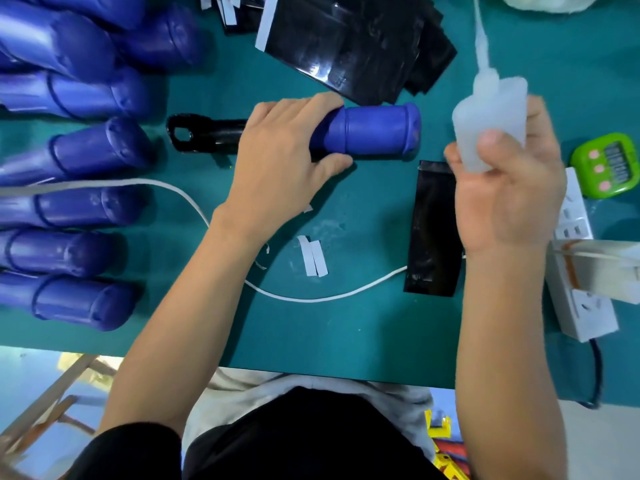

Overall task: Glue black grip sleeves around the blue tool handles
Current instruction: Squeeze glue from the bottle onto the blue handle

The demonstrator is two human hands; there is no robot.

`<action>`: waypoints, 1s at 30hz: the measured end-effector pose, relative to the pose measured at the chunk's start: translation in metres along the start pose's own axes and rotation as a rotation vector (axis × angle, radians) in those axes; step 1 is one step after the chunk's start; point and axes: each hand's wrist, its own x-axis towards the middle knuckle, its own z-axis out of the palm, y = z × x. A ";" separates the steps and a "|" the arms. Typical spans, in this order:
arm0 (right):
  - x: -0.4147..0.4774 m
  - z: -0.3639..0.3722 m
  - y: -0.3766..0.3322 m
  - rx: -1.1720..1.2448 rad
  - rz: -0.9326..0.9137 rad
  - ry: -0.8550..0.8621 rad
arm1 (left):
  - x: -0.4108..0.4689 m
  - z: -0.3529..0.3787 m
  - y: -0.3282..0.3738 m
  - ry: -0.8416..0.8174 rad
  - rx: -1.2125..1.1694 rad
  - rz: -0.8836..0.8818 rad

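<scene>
1. The teal bench top (pixel 346 323) fills most of the view. Its near edge runs in front of the person's lap, and pale floor (pixel 31 372) shows below it on the left.
2. A row of spare blue handles (pixel 69 154) lies along the left side.
3. A loose pile of black grip sleeves (pixel 346 46) sits at the far edge.
4. The blue tool handle (pixel 377 129) lies on its side mid-table. The left hand (pixel 280 157) grasps it, fingers curled over the top and thumb on the near side. A black tool end (pixel 201 136) sticks out to the left.
5. The right hand (pixel 509 192), raised and blurred, is wrapped round a translucent glue bottle (pixel 491 116) with its nozzle pointing away.
6. One single black sleeve (pixel 433 237) lies flat, partly under that hand.
7. A white power strip (pixel 581 271) rests at the right edge, and a white cable (pixel 311 298) snakes across the mat.
8. A green timer (pixel 606 164) sits far right. Two white paper strips (pixel 311 256) lie near the middle.
</scene>
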 end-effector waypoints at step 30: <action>0.003 0.011 0.004 0.495 0.231 -0.034 | -0.007 0.011 0.002 0.137 0.097 0.005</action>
